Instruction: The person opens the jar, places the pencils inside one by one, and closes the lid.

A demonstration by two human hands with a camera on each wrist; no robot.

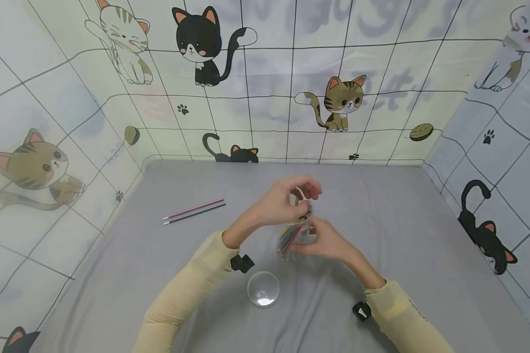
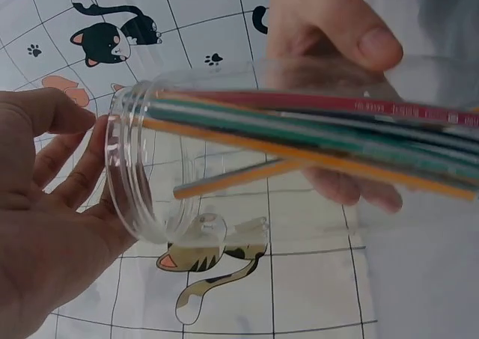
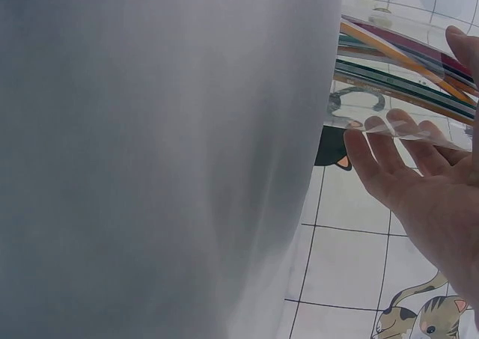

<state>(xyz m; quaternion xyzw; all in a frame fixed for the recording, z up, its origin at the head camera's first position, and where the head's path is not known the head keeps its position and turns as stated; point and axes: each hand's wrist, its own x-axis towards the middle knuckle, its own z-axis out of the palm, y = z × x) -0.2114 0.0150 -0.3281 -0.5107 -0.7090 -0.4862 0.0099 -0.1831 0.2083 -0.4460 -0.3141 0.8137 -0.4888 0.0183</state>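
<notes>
Seemingly, from afar, I'm settling pencils (image 2: 314, 135) in the jar (image 1: 295, 236): right hand (image 1: 328, 241) grasping it, left hand (image 1: 282, 201) loosely curved at its mouth, pinching nothing visible; next calls for a steady jar and a reach to the loose pair (image 1: 193, 209) left of it

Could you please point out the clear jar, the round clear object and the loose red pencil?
Clear jar (image 2: 142, 159): left wrist view, threaded rim.
Round clear object (image 1: 263, 289): head view, its centre.
Loose red pencil (image 1: 193, 209): head view, shaft middle.
</notes>
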